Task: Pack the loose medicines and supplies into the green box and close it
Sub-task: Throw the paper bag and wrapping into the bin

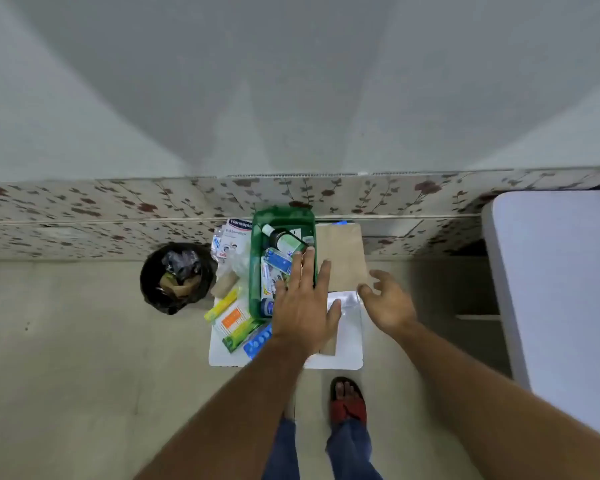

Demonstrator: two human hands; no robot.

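The open green box (256, 237) stands on a small white table (222, 355) and holds a dark bottle (282, 238), blue packs and other medicines. My left hand (303, 303) hovers flat over the box's near right part, fingers spread, holding nothing. My right hand (388, 301) is open beside a brown paper bag (343, 258), its fingertips at a silvery foil pouch (349, 306). Left of the box lie a Hansaplast pack (234, 233), a yellow tube (221, 305), an orange-and-white box (231, 320), a green pack (240, 337) and a blue blister strip (258, 341).
A black bin (175, 277) full of rubbish stands on the floor left of the table. A large white table (561, 289) fills the right side. A flowered wall strip (84, 216) runs behind. My foot in a red sandal (347, 400) is below the small table.
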